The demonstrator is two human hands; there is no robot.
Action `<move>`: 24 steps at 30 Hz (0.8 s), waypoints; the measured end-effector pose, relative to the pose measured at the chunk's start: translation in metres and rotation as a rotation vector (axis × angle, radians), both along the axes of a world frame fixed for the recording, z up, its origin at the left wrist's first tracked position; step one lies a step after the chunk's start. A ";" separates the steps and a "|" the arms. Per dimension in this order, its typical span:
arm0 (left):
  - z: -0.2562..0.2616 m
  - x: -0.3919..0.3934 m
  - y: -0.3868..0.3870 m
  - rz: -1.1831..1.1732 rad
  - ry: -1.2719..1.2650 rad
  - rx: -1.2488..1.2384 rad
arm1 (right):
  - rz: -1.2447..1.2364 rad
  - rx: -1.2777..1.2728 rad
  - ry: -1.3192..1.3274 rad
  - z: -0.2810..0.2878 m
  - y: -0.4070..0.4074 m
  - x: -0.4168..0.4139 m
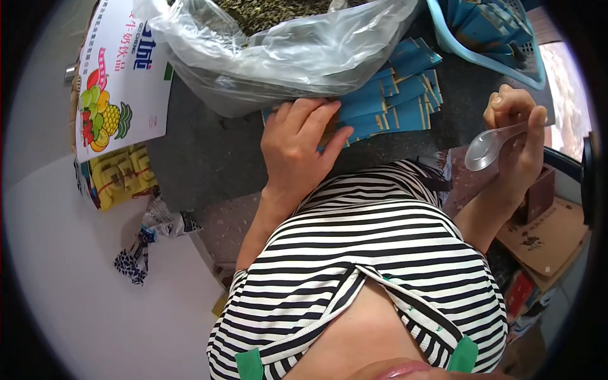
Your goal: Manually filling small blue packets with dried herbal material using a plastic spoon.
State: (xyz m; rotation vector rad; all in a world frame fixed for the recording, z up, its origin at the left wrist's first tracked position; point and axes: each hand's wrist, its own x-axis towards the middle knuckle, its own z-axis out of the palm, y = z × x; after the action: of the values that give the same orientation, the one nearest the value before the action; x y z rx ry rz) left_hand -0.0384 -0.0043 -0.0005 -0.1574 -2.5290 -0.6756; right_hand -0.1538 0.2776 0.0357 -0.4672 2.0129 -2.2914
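My right hand (515, 128) grips the handle of a clear plastic spoon (484, 149), its bowl pointing left with nothing visible in it. At the table's middle, my left hand (297, 135) lies over the left end of several overlapping flat blue packets (363, 111). Its fingertips reach the lower edge of a clear plastic bag (304, 66); whether they pinch a packet is hidden. Dried, dark green leaves, like tea, (270, 12) fill the open bag at the top of the view. The bag partly covers the packets.
A light blue plastic basket (539, 71) at the upper right holds more blue packets (494, 28). A printed carton panel (126, 80) with fruit pictures stands left of the dark tabletop (204, 161). Below it are yellow packets (121, 178) and a crumpled wrapper (164, 221). Brown cardboard (546, 237) lies at right.
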 end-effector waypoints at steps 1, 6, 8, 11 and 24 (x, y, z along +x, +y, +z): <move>0.000 -0.001 0.000 0.008 -0.017 -0.037 | 0.007 0.000 -0.003 0.001 -0.004 0.002; 0.003 -0.002 -0.002 0.011 -0.041 -0.200 | 0.009 0.091 -0.031 0.004 -0.016 0.005; 0.005 -0.003 -0.002 0.007 -0.062 -0.224 | 0.021 0.096 -0.020 0.004 -0.016 0.005; 0.011 0.003 -0.009 -0.029 0.109 -0.182 | 0.026 0.065 -0.012 -0.004 -0.019 0.004; 0.068 0.032 -0.019 -0.044 0.332 -0.143 | 0.318 -0.135 0.250 0.036 -0.046 0.009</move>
State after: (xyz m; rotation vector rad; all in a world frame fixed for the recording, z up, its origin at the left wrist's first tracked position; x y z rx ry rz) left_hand -0.0069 -0.0230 0.0679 -0.3461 -2.2572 -0.4422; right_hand -0.1446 0.2314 0.0713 -1.0475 1.7237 -2.2674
